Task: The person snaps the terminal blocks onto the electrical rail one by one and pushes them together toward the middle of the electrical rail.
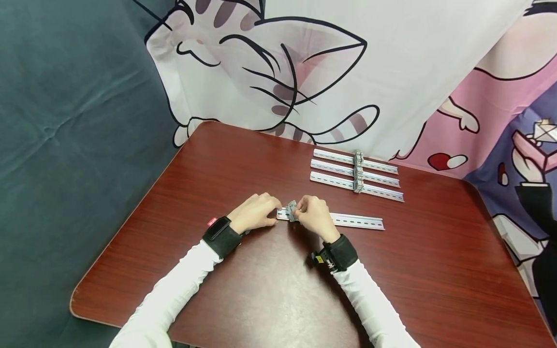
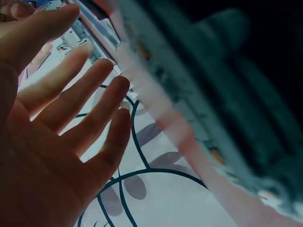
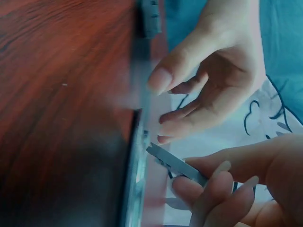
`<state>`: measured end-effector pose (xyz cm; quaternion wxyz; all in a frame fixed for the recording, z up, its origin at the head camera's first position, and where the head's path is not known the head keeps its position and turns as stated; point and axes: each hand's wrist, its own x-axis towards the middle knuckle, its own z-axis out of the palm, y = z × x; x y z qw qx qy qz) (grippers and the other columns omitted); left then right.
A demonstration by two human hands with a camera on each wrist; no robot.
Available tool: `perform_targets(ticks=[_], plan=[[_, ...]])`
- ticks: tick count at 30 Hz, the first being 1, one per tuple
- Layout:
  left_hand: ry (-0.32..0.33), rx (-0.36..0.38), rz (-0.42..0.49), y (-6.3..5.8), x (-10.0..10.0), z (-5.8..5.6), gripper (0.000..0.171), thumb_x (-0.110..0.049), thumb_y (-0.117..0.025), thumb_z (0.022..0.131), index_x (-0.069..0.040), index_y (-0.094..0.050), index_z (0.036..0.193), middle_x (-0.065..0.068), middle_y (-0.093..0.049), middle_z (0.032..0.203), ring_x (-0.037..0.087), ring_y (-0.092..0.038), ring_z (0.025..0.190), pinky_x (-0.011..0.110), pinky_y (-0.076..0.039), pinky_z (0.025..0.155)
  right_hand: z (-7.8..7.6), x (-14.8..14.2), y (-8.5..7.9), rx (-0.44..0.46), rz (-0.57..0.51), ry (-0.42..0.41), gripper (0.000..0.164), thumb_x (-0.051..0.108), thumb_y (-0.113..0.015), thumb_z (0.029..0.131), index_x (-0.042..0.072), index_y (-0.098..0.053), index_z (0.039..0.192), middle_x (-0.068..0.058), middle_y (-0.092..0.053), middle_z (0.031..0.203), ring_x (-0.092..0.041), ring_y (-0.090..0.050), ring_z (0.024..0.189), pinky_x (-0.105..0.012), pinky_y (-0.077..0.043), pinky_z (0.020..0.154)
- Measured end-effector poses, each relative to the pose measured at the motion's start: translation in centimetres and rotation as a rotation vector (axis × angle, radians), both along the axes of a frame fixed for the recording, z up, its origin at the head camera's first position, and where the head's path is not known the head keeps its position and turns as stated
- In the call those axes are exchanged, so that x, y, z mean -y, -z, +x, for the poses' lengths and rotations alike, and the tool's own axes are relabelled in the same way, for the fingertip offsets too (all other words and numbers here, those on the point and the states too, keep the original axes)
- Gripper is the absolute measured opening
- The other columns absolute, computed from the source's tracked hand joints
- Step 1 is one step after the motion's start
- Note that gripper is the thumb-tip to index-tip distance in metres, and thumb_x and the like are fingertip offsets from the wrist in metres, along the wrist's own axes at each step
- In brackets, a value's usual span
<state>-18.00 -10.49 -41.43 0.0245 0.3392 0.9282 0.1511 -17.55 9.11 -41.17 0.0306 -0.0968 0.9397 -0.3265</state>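
Note:
A slotted metal DIN rail (image 1: 357, 221) lies on the table in front of me. My right hand (image 1: 314, 215) pinches a thin grey terminal block (image 3: 176, 163) between thumb and fingers. In the right wrist view the block is tilted, its notched end at the rail's edge; whether it is seated there I cannot tell. In the head view a grey piece (image 1: 290, 211) shows over the rail near its left end. My left hand (image 1: 256, 211) is beside that end, fingers loosely extended with a gap between thumb and fingers (image 2: 102, 94).
Farther back, three parallel rails (image 1: 332, 180) lie side by side, with a row of grey blocks (image 1: 358, 171) across their middle. The brown table (image 1: 209, 169) meets a cat-print cloth (image 1: 330, 72) behind and a dark green cloth (image 1: 78, 121) at left.

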Motion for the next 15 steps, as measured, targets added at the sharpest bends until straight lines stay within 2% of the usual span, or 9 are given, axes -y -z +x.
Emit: perform_targets(ticks=[5, 7, 9, 15], plan=[[0.031, 0.011, -0.031, 0.4, 0.0, 0.4, 0.019, -0.022, -0.071, 0.083, -0.009, -0.073, 0.097, 0.009, -0.068, 0.120, 0.026, -0.059, 0.109, 0.046, -0.047, 0.085, 0.2, 0.9, 0.5, -0.067, 0.043, 0.022, 0.006, 0.008, -0.067, 0.075, 0.007, -0.061, 0.075, -0.005, -0.065, 0.068, -0.018, -0.060, 0.063, -0.030, -0.046, 0.057], [0.034, 0.037, -0.034, 0.5, 0.0, 0.6, 0.018, -0.021, -0.070, 0.085, -0.010, -0.074, 0.099, 0.012, -0.066, 0.125, 0.027, -0.058, 0.112, 0.048, -0.047, 0.087, 0.3, 1.3, 0.7, -0.089, 0.059, 0.020, 0.008, 0.008, -0.068, 0.075, 0.006, -0.060, 0.075, -0.006, -0.065, 0.069, -0.019, -0.060, 0.062, -0.030, -0.046, 0.056], [0.033, 0.055, -0.032, 0.6, -0.1, 0.7, 0.016, -0.021, -0.068, 0.087, -0.011, -0.075, 0.098, 0.013, -0.065, 0.126, 0.028, -0.058, 0.113, 0.049, -0.046, 0.088, 0.4, 1.6, 0.9, -0.110, 0.067, 0.015, 0.011, 0.008, -0.070, 0.074, 0.006, -0.059, 0.074, -0.006, -0.064, 0.068, -0.019, -0.058, 0.060, -0.030, -0.045, 0.055], [0.033, 0.031, -0.036, 0.8, -0.1, 0.6, 0.014, -0.020, -0.066, 0.089, -0.013, -0.076, 0.095, 0.014, -0.065, 0.127, 0.026, -0.059, 0.115, 0.047, -0.048, 0.090, 0.4, 2.5, 1.2, -0.145, 0.084, 0.017, 0.017, 0.010, -0.074, 0.069, 0.008, -0.057, 0.069, -0.004, -0.060, 0.062, -0.018, -0.054, 0.055, -0.029, -0.040, 0.051]])
